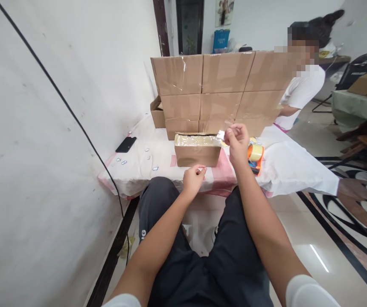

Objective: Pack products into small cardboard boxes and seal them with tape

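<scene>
One oblong cardboard box (197, 156), plain brown, shiny-topped

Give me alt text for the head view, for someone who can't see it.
A person's right hand pinches a small shiny piece beside a cardboard box on a table; the left hand is in front of the box. Stacked boxes stand behind, with an orange tape dispenser on the right.
</scene>
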Motion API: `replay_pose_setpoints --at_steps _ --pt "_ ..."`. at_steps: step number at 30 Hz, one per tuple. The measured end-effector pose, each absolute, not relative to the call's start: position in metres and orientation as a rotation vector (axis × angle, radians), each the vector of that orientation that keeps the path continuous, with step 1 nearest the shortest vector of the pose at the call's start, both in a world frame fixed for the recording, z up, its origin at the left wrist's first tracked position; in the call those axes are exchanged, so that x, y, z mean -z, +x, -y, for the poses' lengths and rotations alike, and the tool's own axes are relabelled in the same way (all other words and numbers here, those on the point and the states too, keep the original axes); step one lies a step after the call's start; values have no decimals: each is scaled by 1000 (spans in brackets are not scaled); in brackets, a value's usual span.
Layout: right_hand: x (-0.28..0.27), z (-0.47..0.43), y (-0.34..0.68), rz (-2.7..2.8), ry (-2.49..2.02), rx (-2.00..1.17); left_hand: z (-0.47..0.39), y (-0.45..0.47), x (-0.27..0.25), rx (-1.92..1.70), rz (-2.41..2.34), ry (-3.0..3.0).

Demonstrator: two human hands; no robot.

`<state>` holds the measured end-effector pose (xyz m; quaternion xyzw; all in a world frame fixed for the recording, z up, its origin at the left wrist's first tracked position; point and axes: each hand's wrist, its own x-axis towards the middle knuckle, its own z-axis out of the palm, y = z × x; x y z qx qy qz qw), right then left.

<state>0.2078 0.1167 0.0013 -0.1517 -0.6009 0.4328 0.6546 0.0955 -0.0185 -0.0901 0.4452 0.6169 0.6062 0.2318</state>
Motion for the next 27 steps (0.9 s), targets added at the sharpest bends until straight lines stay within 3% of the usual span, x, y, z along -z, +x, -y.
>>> replay_pose_setpoints --at_steps 5,15,27 --pt "17 -115 191 1612 -418 -940 23 79 73 -1843 -1741 1203" --pt "22 -105 171 2076 -531 -386 8 48 68 -2001 -1874 1218" --pt "29 -111 164 2187 -499 -269 -18 59 89 -1952 -2027 1430"
